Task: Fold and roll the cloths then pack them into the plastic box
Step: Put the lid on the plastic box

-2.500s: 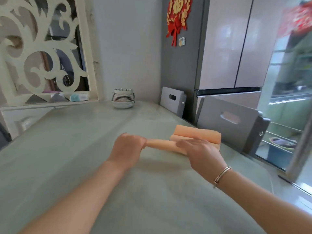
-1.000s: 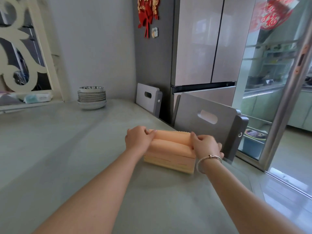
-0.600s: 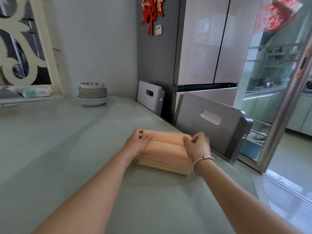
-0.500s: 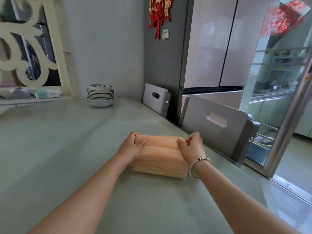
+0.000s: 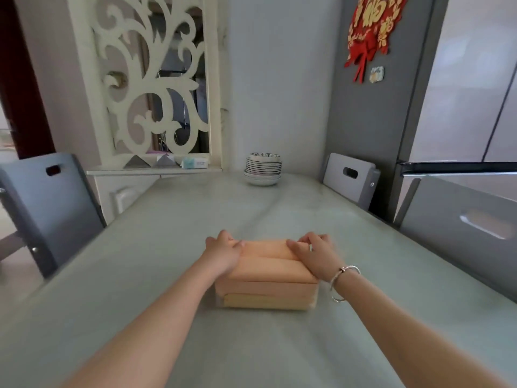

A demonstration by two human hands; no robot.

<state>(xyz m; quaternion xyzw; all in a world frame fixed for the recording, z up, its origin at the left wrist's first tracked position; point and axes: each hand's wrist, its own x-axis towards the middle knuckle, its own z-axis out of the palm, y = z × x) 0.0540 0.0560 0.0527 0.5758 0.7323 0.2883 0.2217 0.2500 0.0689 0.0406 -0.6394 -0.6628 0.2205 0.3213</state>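
Observation:
A clear plastic box (image 5: 267, 305) sits on the pale green table (image 5: 126, 289) in front of me, packed with cloths. Two orange rolled cloths (image 5: 265, 266) lie side by side on top, with another orange layer below and a yellow cloth (image 5: 265, 301) at the bottom. My left hand (image 5: 223, 253) grips the left end of the far orange roll. My right hand (image 5: 313, 254), with a bracelet on the wrist, grips its right end. The box walls are hard to make out.
A stack of bowls (image 5: 263, 170) stands at the table's far end by the wall. Grey chairs flank the table: one on the left (image 5: 47, 208), two on the right (image 5: 349, 177) (image 5: 470, 231). A fridge (image 5: 461, 93) rises at the right.
The roll I was rolling on the table now lies on top of the packed stack. Both hands have closed on its ends, and the stack now sits mid-table rather than by the right edge.

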